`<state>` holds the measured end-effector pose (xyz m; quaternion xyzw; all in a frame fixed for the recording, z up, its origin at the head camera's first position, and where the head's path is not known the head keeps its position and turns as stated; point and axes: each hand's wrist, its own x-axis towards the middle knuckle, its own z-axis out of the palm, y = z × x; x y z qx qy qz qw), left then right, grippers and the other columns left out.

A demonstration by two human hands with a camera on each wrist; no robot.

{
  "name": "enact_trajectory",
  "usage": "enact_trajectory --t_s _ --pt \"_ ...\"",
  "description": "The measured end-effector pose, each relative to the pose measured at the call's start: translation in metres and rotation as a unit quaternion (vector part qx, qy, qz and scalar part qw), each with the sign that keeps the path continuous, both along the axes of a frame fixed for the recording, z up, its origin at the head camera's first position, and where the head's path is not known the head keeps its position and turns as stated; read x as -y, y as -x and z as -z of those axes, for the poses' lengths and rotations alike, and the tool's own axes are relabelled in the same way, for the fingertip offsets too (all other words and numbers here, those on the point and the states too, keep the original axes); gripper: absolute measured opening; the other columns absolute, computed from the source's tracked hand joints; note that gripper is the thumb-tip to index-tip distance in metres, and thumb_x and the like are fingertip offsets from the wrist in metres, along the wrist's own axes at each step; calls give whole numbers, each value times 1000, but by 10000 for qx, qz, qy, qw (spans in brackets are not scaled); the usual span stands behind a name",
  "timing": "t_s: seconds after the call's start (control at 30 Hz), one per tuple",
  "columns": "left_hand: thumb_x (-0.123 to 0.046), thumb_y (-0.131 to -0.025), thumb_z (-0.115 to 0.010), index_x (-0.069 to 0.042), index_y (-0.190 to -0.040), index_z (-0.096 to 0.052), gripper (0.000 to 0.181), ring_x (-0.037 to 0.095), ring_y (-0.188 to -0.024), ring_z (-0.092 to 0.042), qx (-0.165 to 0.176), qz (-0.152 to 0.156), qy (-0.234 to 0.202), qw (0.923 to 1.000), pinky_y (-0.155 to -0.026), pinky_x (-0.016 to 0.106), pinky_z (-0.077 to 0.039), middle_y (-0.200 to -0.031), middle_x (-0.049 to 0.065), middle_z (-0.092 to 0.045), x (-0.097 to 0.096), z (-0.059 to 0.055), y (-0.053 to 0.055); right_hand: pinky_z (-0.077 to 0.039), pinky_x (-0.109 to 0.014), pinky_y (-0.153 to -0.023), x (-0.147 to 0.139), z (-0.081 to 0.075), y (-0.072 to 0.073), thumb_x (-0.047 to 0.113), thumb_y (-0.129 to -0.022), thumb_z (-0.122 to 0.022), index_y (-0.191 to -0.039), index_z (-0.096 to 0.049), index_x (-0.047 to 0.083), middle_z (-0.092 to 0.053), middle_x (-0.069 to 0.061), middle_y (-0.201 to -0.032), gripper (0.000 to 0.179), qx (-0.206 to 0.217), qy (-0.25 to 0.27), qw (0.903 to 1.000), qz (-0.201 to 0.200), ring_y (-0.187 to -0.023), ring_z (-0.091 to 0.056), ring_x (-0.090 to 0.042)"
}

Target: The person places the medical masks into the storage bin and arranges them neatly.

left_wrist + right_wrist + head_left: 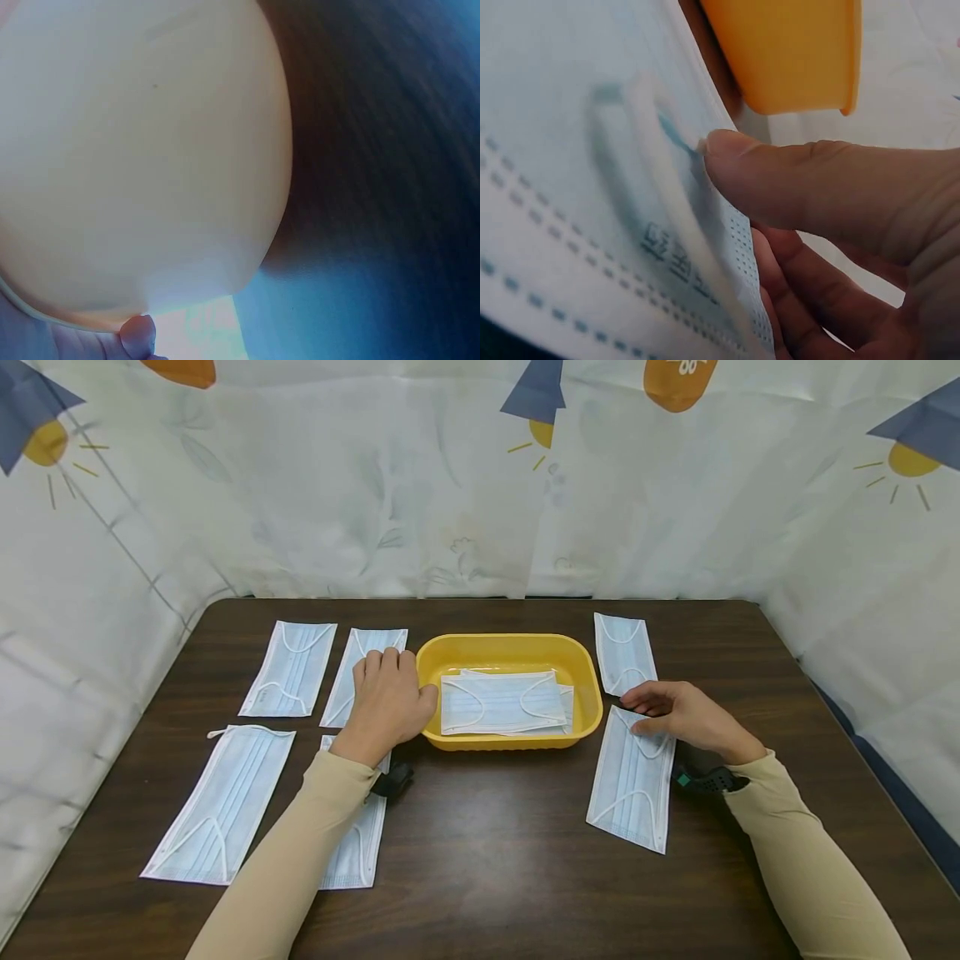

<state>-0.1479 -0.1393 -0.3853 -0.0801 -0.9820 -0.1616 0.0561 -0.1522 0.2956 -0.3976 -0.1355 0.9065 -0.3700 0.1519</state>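
A yellow plastic basket (510, 742) stands at mid-table with several light blue face masks (502, 703) stacked inside. My left hand (392, 697) holds the basket by its left end, thumb at the rim. In the left wrist view the basket's pale-looking wall (150, 150) fills much of the picture, a fingertip (137, 337) at its edge. My right hand (686, 717) pinches the upper end of a face mask (630, 793) right of the basket. In the right wrist view the thumb (742, 161) lies on the mask (570, 187) near its ear loop, with fingers behind its edge.
Another mask (625, 652) lies beyond my right hand. On the left are more masks, two in an outer column (288, 668) (221, 806) and two partly hidden by my left arm (352, 852). A printed white curtain (450, 510) surrounds the dark wooden table (487, 877).
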Motion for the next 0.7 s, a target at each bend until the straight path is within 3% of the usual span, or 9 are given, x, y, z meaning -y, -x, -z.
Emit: enact_trajectory --t_s 0.47,0.7 --pt "-25 -93 -44 5 -101 -53 32 40 -99 -39 -77 13 10 10000 -95 57 -30 -96 19 -49 1 1 0 -49 -17 -75 7 -3 -3 13 -84 -84 -124 -70 4 -67 -11 -103 43 -137 -321 9994 35 -89 -57 -14" --pt "-26 -94 -43 7 -107 -54 37 41 -103 -39 29 2 27 10000 -98 59 -30 -100 21 -50 0 0 0 -47 -19 -71 4 -1 -2 12 -84 -84 -125 -69 4 -62 -10 -99 44 -66 -354 9993 96 -85 -56 -14"
